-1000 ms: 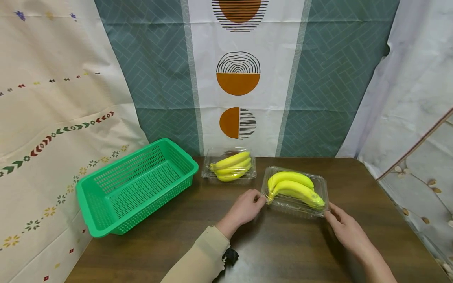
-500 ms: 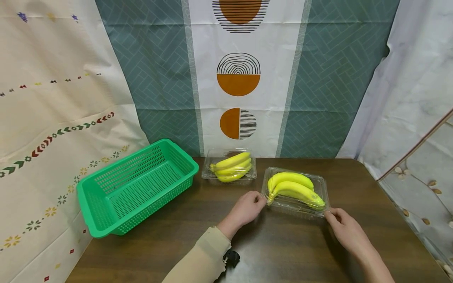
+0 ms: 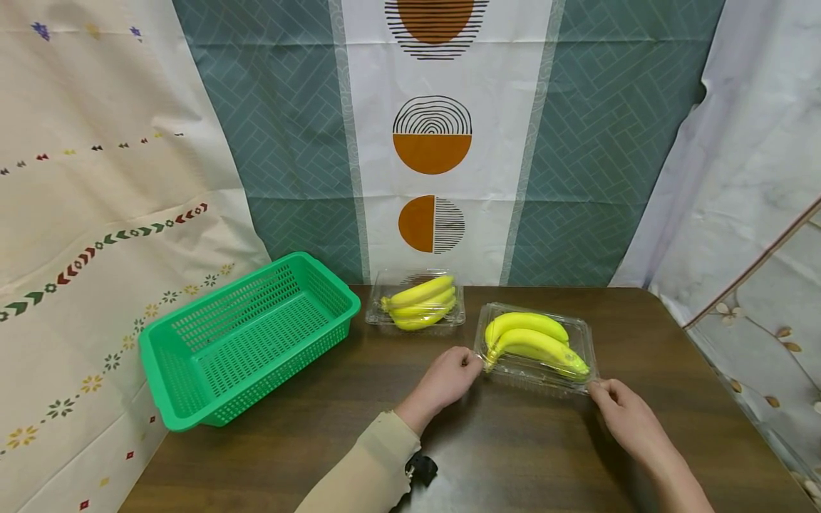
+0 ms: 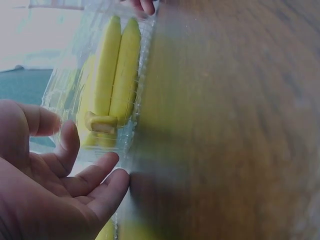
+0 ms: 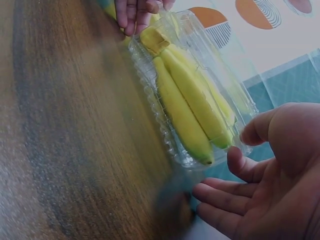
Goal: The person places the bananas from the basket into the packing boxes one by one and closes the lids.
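Observation:
A clear plastic clamshell box (image 3: 534, 381) holding a bunch of yellow bananas (image 3: 532, 345) sits on the right half of the table. My left hand (image 3: 447, 374) pinches its near left corner between thumb and index finger, the other fingers loosely bent below, as the left wrist view shows. At the near right corner, my right hand (image 3: 628, 417) pinches the rim the same way. In the right wrist view the bananas (image 5: 187, 100) lie under the transparent lid, their stem end toward the left hand.
Farther back stands a second clear box (image 3: 378, 313) with bananas inside (image 3: 420, 303). To the left is a green perforated plastic basket (image 3: 256, 377). The brown wooden table (image 3: 513, 456) ends at hanging patterned cloths (image 3: 295, 142) behind and at the sides.
My right hand's fingers have drawn in slightly to pinch the box's near right corner. The left hand, the box and everything else stay practically still.

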Demonstrator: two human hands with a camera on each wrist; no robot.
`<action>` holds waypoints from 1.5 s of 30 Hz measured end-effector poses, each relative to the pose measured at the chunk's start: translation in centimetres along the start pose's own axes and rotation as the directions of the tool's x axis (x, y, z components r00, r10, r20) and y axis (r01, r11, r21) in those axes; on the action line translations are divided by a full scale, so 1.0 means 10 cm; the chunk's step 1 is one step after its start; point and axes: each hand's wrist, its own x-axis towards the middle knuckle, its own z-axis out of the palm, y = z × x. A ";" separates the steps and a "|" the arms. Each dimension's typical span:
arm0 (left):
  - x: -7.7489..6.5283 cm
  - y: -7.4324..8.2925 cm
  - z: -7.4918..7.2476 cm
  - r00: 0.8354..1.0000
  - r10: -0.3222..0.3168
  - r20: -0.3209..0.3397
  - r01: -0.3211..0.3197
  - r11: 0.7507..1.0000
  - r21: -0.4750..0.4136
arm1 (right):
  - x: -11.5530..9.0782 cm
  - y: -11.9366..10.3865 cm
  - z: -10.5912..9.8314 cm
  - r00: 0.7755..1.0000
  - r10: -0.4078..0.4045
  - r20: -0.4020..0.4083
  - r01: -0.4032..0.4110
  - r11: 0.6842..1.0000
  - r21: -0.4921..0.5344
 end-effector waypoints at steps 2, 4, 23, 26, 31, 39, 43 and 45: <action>0.00 0.00 0.01 1.000 -0.004 -0.002 0.004 1.000 -0.010 | 0.00 0.00 0.00 1.000 0.006 0.002 -0.007 1.000 0.004; 0.00 0.00 0.02 1.000 -0.006 -0.004 0.005 1.000 -0.021 | 0.00 0.00 0.00 1.000 0.010 0.003 -0.010 1.000 0.007; 0.01 0.02 0.04 1.000 -0.003 -0.025 0.001 0.996 -0.091 | 0.01 0.00 0.01 1.000 0.026 0.012 -0.027 0.998 0.052; 0.01 0.02 0.04 1.000 -0.004 -0.023 0.001 0.995 -0.100 | 0.01 0.00 0.01 1.000 0.027 0.011 -0.027 0.998 0.063; 0.00 0.04 0.03 1.000 -0.001 -0.023 -0.001 0.994 -0.113 | 0.01 0.00 0.01 1.000 0.023 0.014 -0.024 0.997 0.070; 0.01 0.05 0.05 0.997 0.045 -0.065 -0.052 0.991 -0.123 | 0.00 -0.01 0.01 1.000 0.025 0.011 -0.026 0.996 0.086; 0.02 0.05 0.06 0.997 0.050 -0.064 -0.058 0.991 -0.122 | 0.00 -0.01 0.01 1.000 0.023 0.011 -0.024 0.996 0.083; 0.02 0.04 0.06 0.997 0.052 -0.060 -0.059 0.991 -0.121 | 0.00 -0.01 0.01 1.000 0.023 0.013 -0.024 0.997 0.079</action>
